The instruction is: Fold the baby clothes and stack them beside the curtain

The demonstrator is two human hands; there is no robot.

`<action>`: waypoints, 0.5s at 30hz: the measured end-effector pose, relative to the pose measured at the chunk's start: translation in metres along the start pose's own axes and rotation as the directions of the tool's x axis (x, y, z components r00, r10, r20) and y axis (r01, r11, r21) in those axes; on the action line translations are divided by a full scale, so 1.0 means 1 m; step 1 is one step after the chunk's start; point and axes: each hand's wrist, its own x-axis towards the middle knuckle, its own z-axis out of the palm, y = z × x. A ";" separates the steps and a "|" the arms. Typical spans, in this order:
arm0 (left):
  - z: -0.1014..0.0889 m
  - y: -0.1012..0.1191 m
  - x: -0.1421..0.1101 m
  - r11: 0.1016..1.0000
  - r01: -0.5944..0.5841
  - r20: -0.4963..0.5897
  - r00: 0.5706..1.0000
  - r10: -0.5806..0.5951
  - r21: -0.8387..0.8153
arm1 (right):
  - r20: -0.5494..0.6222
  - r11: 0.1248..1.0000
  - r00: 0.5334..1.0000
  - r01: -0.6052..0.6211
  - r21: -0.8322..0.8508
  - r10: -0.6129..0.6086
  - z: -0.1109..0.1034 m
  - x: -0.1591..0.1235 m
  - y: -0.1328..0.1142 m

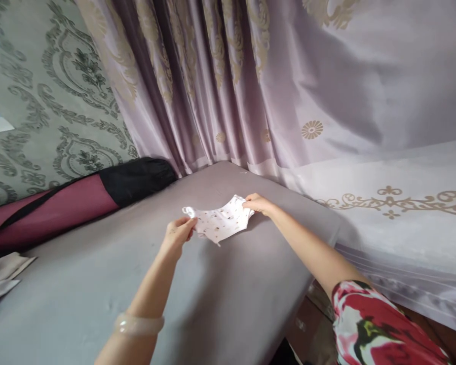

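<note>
A small white cloth with tiny printed dots is stretched out just above the grey bed surface. My left hand pinches its left edge, fingers closed on the fabric. My right hand grips the right edge the same way. A pale bangle sits on my left wrist. My right arm wears a red floral sleeve.
A long maroon and black bag lies along the patterned wall at the back left. Lilac curtains with gold motifs hang behind and drape to the right. Folded pale items lie at the far left edge.
</note>
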 end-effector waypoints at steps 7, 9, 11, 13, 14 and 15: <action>0.107 0.005 0.031 0.971 0.004 0.119 0.993 0.025 -0.239 | -0.225 0.986 0.974 -0.048 -0.162 0.011 -0.080 0.036 0.040; 0.130 0.004 0.036 0.958 0.042 0.140 0.990 -0.002 -0.284 | -0.265 0.976 0.964 -0.071 -0.207 0.014 -0.096 0.045 0.047; 0.149 0.002 0.040 0.943 0.071 0.146 0.989 -0.024 -0.324 | -0.293 0.963 0.956 -0.094 -0.251 0.017 -0.109 0.053 0.053; 0.163 0.001 0.043 0.929 0.088 0.142 0.989 -0.038 -0.359 | -0.309 0.952 0.951 -0.108 -0.288 0.015 -0.118 0.058 0.058; 0.168 0.001 0.044 0.923 0.093 0.141 0.989 -0.043 -0.372 | -0.314 0.947 0.949 -0.112 -0.302 0.012 -0.121 0.059 0.060; 0.173 0.001 0.045 0.919 0.096 0.142 0.989 -0.044 -0.383 | -0.319 0.943 0.948 -0.117 -0.312 0.012 -0.124 0.061 0.062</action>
